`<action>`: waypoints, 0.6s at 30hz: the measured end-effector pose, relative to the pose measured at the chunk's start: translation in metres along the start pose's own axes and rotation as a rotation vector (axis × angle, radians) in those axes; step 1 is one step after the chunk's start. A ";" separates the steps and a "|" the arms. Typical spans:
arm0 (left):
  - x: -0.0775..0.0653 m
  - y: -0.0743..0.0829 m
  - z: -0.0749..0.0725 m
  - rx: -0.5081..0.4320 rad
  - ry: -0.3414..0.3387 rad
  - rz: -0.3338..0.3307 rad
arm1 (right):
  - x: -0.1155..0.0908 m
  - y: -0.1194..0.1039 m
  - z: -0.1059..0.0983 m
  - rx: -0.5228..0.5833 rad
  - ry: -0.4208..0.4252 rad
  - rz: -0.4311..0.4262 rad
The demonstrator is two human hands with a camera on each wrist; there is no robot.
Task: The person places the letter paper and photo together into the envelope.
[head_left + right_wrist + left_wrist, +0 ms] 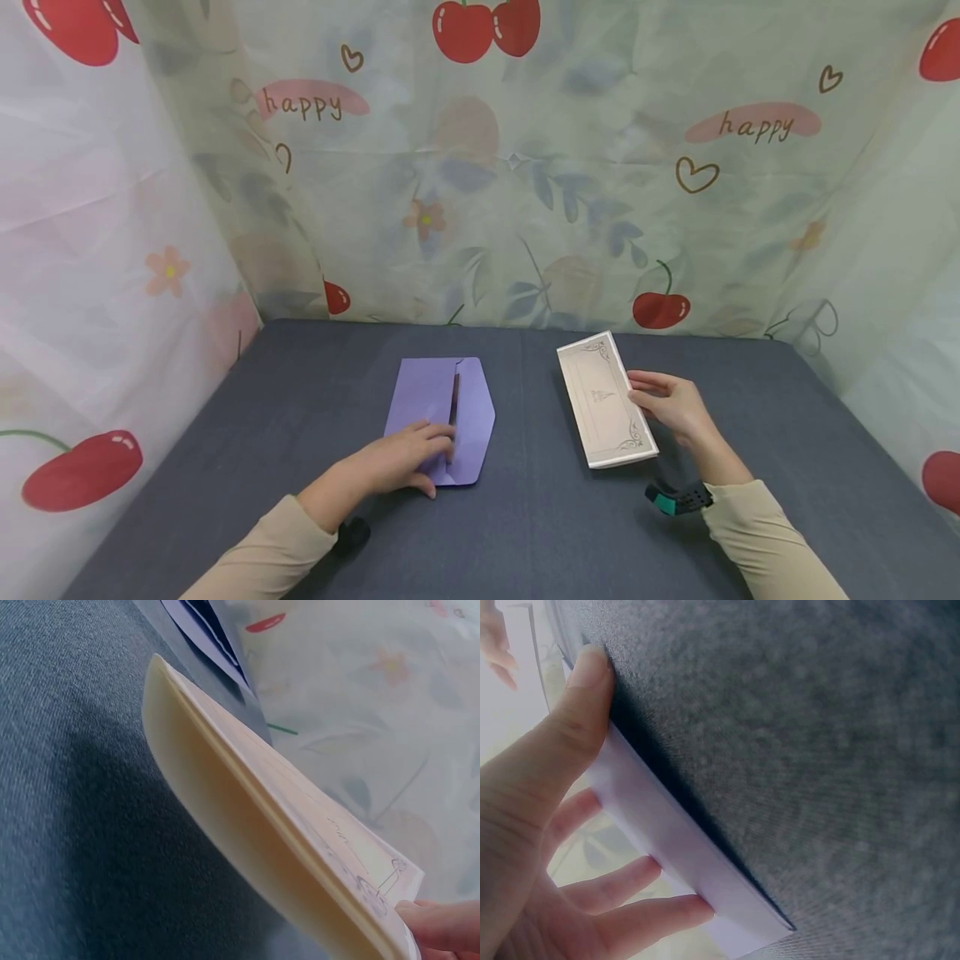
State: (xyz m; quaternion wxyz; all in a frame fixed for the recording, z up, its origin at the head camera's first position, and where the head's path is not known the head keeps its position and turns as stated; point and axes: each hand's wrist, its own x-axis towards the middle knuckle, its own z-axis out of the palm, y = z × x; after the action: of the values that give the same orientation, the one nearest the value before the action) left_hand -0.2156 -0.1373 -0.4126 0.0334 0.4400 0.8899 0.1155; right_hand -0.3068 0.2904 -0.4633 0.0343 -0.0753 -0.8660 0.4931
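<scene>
A purple envelope [426, 390] lies on the dark table, its pointed flap [474, 421] folded out to the right and its slit-like mouth parted. My left hand [408, 454] rests on the near part of it, fingertips at the mouth and thumb by the near edge. In the left wrist view, the spread fingers [630, 885] touch the pale-looking envelope [682, 832]. On the right, my right hand [671, 404] pinches a cream folded card [603, 400] by its right edge. The card tilts above the table, with ornate corners and a small printed emblem. Its folded layers [247, 795] gape apart in the right wrist view.
A dark grey cloth covers the table [525, 542]. Behind it and at both sides hang curtains [510, 208] printed with cherries, hearts and flowers. A black band with a green patch [675, 500] is at the right wrist.
</scene>
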 end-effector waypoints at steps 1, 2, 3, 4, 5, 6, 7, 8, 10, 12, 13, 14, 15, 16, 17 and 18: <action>0.000 0.000 0.000 0.000 -0.001 -0.001 | 0.000 -0.001 0.000 -0.002 -0.007 -0.005; 0.000 0.000 0.000 -0.002 -0.002 -0.002 | 0.000 -0.001 0.001 -0.003 -0.012 -0.006; 0.000 0.000 0.000 -0.002 -0.003 -0.004 | 0.000 -0.001 0.002 0.000 -0.020 -0.008; 0.000 0.000 0.000 -0.004 -0.004 -0.005 | 0.000 -0.001 0.003 0.001 -0.024 -0.007; 0.000 0.000 0.000 -0.005 -0.005 -0.007 | 0.000 -0.001 0.004 0.000 -0.030 -0.010; 0.000 0.000 0.000 -0.008 -0.007 -0.009 | 0.001 -0.001 0.006 0.001 -0.033 -0.009; 0.000 0.000 0.000 -0.010 -0.007 -0.010 | 0.001 -0.001 0.007 0.000 -0.035 -0.009; 0.000 0.001 0.000 -0.011 -0.008 -0.010 | 0.001 -0.002 0.009 0.004 -0.035 -0.006; 0.000 0.001 0.000 -0.016 -0.011 -0.011 | 0.001 -0.003 0.011 0.007 -0.036 -0.007; 0.000 0.001 0.000 -0.018 -0.012 -0.014 | 0.002 -0.004 0.014 0.009 -0.038 -0.011; 0.000 0.001 0.000 -0.019 -0.013 -0.015 | 0.002 -0.004 0.015 0.011 -0.037 -0.014; 0.000 0.001 0.000 -0.019 -0.013 -0.015 | 0.003 -0.005 0.016 0.015 -0.036 -0.015; 0.000 0.001 0.000 -0.020 -0.015 -0.017 | 0.003 -0.005 0.017 0.018 -0.038 -0.017; 0.000 0.001 0.000 -0.017 -0.015 -0.018 | 0.003 -0.005 0.018 0.019 -0.039 -0.017; 0.000 0.000 0.000 -0.014 -0.015 -0.017 | 0.003 -0.005 0.019 0.017 -0.043 -0.017; 0.000 0.000 0.000 -0.012 -0.015 -0.017 | 0.003 -0.006 0.021 0.021 -0.043 -0.016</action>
State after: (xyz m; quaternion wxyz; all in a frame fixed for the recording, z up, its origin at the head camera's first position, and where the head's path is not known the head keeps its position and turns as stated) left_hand -0.2156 -0.1367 -0.4126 0.0434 0.4331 0.8926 0.1171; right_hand -0.3135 0.2705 -0.4691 0.0202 -0.0573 -0.8619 0.5035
